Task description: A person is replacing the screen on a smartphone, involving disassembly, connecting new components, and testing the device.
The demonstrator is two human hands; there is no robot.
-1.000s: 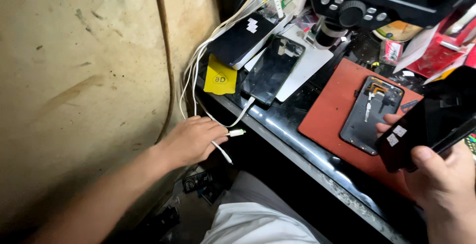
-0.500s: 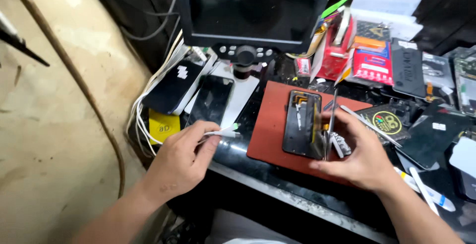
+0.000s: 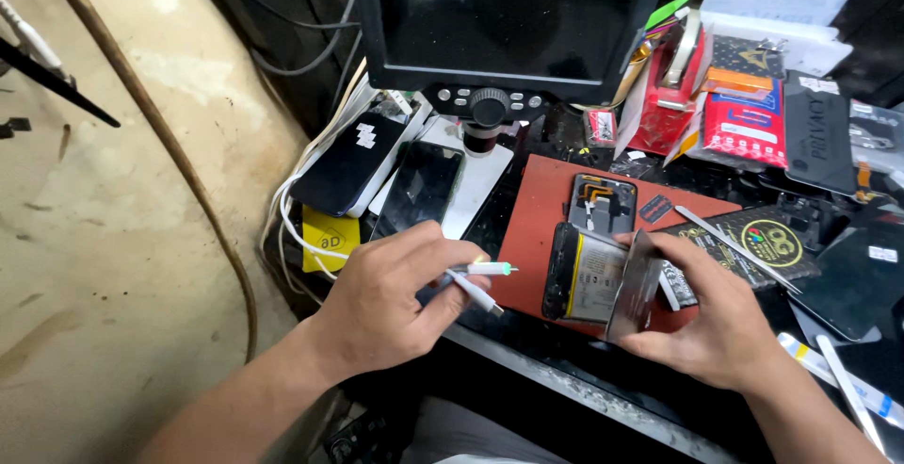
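While hands crowd red mat (image 3: 537,210) edge, opened phone (image 3: 593,271), white cable plug (image 3: 476,280).

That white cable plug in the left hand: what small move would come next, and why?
Probably a short move to the right, bringing the white cable plug to the bottom edge of the opened phone. The left hand pinches the plug with its tip pointing at the phone, a short gap apart, while the right hand props the phone and its lifted panel on the red mat.
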